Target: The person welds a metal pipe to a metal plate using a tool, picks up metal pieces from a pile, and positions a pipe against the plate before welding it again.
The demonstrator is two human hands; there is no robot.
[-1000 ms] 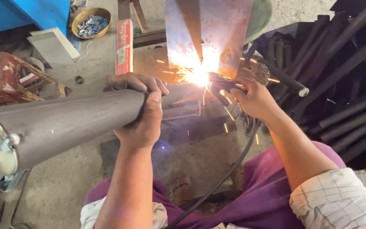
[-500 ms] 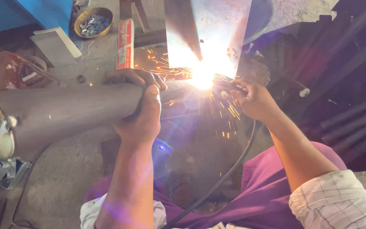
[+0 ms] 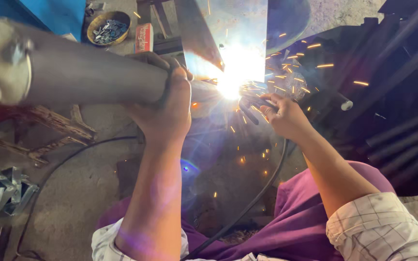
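My left hand (image 3: pixel 168 104) grips a thick grey metal pipe (image 3: pixel 78 72) that runs from the upper left toward the centre. My right hand (image 3: pixel 284 113) holds a dark welding electrode holder (image 3: pixel 252 104), its black cable (image 3: pixel 252 198) trailing down across my lap. A very bright welding arc (image 3: pixel 231 79) burns where the pipe's far end meets an upright flat metal plate (image 3: pixel 228 29). Orange sparks scatter to the right and downward. The pipe's near end (image 3: pixel 3 60) has a flat round cap.
A round bowl of small metal parts (image 3: pixel 108 28) and a red box (image 3: pixel 144 37) lie on the concrete floor behind the pipe. Dark metal rods (image 3: pixel 402 130) are stacked at right. Shiny metal brackets (image 3: pixel 3 191) lie at lower left, beside a rusty frame (image 3: pixel 49 128).
The pipe's near end has risen from lower left to upper left in view. The arc has stayed lit, with sparks spreading wider. Both hands keep their grips.
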